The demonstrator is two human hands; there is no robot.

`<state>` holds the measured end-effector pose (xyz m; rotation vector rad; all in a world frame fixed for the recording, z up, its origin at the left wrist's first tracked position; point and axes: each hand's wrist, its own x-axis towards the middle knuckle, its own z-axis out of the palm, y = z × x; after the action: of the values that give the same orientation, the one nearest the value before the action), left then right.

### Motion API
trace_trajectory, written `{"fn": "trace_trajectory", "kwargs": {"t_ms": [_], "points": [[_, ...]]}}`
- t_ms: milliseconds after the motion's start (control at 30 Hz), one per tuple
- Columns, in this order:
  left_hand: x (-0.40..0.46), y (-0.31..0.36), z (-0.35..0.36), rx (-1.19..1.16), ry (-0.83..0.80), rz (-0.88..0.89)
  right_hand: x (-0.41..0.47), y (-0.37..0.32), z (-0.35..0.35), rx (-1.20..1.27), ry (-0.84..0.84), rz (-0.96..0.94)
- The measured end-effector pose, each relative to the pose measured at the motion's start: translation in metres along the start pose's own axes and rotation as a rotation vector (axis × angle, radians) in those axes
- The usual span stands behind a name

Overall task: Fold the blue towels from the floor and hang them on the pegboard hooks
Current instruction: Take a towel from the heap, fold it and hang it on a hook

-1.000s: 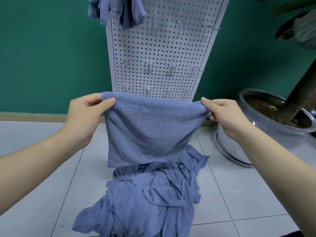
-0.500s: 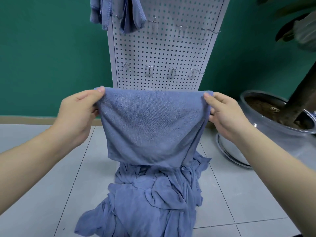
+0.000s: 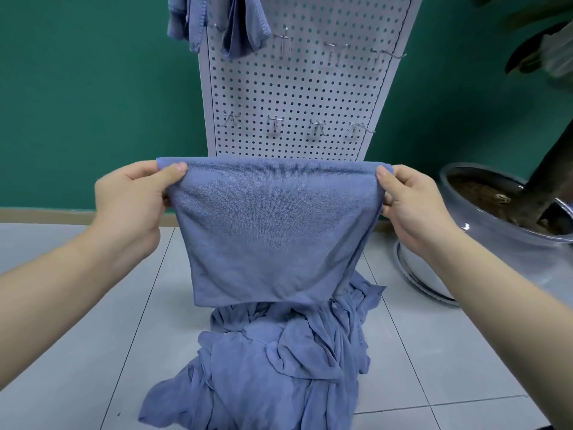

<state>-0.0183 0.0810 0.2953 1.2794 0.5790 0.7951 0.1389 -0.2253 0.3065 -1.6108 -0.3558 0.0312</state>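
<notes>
I hold a folded blue towel (image 3: 273, 231) stretched flat in front of me. My left hand (image 3: 133, 206) pinches its upper left corner and my right hand (image 3: 412, 206) pinches its upper right corner. Its top fold runs level, and its lower edge hangs above a crumpled pile of blue towels (image 3: 273, 367) on the floor. Behind stands a white pegboard (image 3: 294, 88) with rows of metal hooks (image 3: 276, 122). Two blue towels (image 3: 217, 23) hang at its upper left. The towel hides the board's foot.
A large potted plant in a pale pot (image 3: 496, 231) stands on a saucer at the right, close to my right forearm. A green wall (image 3: 93, 88) is behind the pegboard. Grey floor tiles (image 3: 77, 352) spread out to the left of the pile.
Both hands have pulled the towel's top edge taut and level. The view has tilted up a little, so the lowest row of hooks is now hidden behind the towel.
</notes>
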Motion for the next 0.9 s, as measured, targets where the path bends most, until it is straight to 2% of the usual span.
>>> {"fn": "trace_trajectory", "kwargs": {"t_ms": [67, 133, 233, 333, 467, 533, 667, 833, 900], "points": [[-0.001, -0.001, 0.001, 0.006, 0.053, -0.009, 0.002, 0.002, -0.001, -0.02, 0.042, 0.002], [0.0, -0.002, 0.0, 0.013, 0.034, -0.054, 0.003, 0.004, -0.004, -0.023, 0.099, 0.026], [0.004, -0.005, -0.005, 0.147, -0.215, -0.175, 0.005, 0.007, -0.009, 0.026, 0.111, 0.096], [0.01, -0.011, -0.013, 0.346, -0.39, -0.212, 0.006, 0.01, -0.014, -0.029, -0.005, 0.214], [0.014, -0.025, -0.022, 0.534, -0.445, -0.287, 0.0, 0.026, -0.02, -0.116, -0.182, 0.597], [0.012, -0.034, -0.024, 0.6, -0.434, -0.322, -0.004, 0.034, -0.019, -0.158, -0.223, 0.653], [0.007, -0.035, -0.018, 0.643, -0.357, -0.252, -0.008, 0.033, -0.007, -0.154, -0.173, 0.568], [-0.001, -0.016, 0.002, 0.514, -0.131, 0.018, -0.022, -0.001, 0.018, -0.057, -0.057, 0.339], [-0.006, -0.006, 0.01, 0.498, -0.09, 0.103, -0.034, -0.018, 0.032, 0.006, -0.031, 0.267]]}}
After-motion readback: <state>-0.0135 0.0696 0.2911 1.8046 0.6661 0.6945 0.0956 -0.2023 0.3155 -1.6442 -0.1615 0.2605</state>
